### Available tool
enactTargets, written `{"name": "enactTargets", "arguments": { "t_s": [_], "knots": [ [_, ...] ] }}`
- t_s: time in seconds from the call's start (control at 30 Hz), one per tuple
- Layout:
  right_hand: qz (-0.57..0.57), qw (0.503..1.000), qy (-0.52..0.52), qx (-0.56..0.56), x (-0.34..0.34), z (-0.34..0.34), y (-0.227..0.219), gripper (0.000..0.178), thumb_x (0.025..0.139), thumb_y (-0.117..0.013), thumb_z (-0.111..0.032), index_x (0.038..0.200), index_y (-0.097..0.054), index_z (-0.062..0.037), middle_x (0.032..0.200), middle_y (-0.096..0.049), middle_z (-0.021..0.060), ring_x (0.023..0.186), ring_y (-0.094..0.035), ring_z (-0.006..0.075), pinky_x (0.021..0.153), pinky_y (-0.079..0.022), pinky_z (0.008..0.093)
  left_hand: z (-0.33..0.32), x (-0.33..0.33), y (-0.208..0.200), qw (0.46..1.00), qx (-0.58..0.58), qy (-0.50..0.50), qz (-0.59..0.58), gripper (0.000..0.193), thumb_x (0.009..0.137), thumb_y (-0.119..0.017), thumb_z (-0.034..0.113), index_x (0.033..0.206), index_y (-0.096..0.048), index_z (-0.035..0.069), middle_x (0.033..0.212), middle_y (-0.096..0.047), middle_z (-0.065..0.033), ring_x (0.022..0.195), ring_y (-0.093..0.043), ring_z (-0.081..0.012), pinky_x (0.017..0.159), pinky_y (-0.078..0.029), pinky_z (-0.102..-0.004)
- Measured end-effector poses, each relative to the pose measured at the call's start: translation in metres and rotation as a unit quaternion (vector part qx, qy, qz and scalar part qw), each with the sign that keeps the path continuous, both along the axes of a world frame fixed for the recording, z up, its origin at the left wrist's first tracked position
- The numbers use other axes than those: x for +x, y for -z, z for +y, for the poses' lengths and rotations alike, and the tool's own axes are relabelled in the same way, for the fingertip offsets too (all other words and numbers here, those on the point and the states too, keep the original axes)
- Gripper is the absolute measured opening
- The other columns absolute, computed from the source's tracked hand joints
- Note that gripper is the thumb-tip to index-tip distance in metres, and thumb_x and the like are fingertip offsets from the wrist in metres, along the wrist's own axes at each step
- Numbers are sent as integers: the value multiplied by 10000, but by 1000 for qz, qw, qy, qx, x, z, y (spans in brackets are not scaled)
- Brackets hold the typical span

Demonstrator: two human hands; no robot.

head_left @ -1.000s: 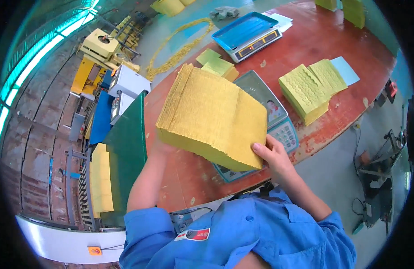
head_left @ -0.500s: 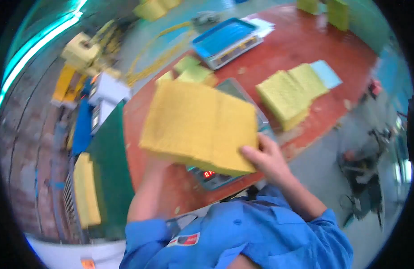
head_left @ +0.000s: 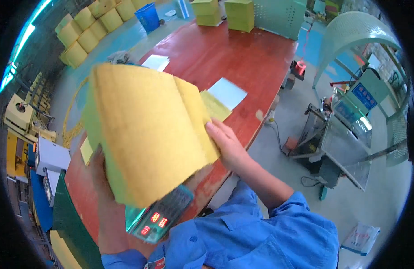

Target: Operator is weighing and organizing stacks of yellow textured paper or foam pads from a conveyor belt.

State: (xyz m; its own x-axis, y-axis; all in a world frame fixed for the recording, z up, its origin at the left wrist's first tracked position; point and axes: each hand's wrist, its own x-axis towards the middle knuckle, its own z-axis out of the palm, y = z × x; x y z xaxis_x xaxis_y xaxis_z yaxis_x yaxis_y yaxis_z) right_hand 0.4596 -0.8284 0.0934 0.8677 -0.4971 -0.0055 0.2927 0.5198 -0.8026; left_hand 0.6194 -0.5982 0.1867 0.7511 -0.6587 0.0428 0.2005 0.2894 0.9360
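A thick stack of yellow paper (head_left: 144, 130) is held up between my two hands, tilted, with its broad face toward me. My left hand (head_left: 99, 166) grips its left side, the fingers mostly hidden behind the stack. At the right edge my right hand (head_left: 225, 141) presses the thumb on the near face, the other fingers out of sight. Beneath the stack is a digital scale (head_left: 171, 213) with lit red figures, largely covered by the paper. Beyond my right hand, a yellow sheet pile (head_left: 216, 106) and a pale blue sheet (head_left: 227, 93) lie on the red table (head_left: 242, 58).
Two yellow paper stacks (head_left: 239, 15) stand at the table's far end by a perforated green panel (head_left: 281, 18). A blue bin (head_left: 148, 17) and yellow rolls (head_left: 86, 20) are on the floor at far left. Machinery with a curved guard (head_left: 355, 29) stands at right.
My view has swung toward the table's far end. The paper stack has tipped more upright and sits further left in view, still between both hands.
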Motion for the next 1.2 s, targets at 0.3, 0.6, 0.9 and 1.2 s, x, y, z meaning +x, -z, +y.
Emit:
{"name": "enactTargets", "arguments": {
  "t_s": [0.3,0.6,0.9,1.2],
  "knots": [
    [44,999,-10,-28,48,-301,68,516,1011,-495,-364,1374,-494,3,1284,-600,89,1159,-558,155,988,-432,308,-322,23,50,997,37,42,54,515,986,-504,415,1355,-488,56,1254,-592,-92,1135,-592,-213,965,-488,-376],
    [194,979,-52,-36,116,-509,116,433,967,-563,-341,1249,-624,-19,1120,-679,76,983,-629,178,851,-498,333,-539,88,103,992,88,-63,-64,613,953,-595,305,1432,-358,4,1372,-493,-146,1254,-488,-240,1049,-406,-394],
    [180,773,400,-458,78,-518,133,198,885,-596,-30,1081,-624,-11,1025,-649,136,888,-640,251,794,-507,340,-588,77,56,624,231,-104,-740,537,905,-635,362,1305,-565,10,1350,-566,-185,1381,-395,-381,1173,-187,-560],
    [82,753,12,-652,98,-437,128,597,819,-684,-136,1373,-473,-69,1153,-613,262,1023,-622,416,898,-509,469,-591,96,45,557,265,103,-780,902,731,-798,440,1433,-414,24,1484,-405,-217,1377,-378,-409,1159,-260,-546]
  ]
}}
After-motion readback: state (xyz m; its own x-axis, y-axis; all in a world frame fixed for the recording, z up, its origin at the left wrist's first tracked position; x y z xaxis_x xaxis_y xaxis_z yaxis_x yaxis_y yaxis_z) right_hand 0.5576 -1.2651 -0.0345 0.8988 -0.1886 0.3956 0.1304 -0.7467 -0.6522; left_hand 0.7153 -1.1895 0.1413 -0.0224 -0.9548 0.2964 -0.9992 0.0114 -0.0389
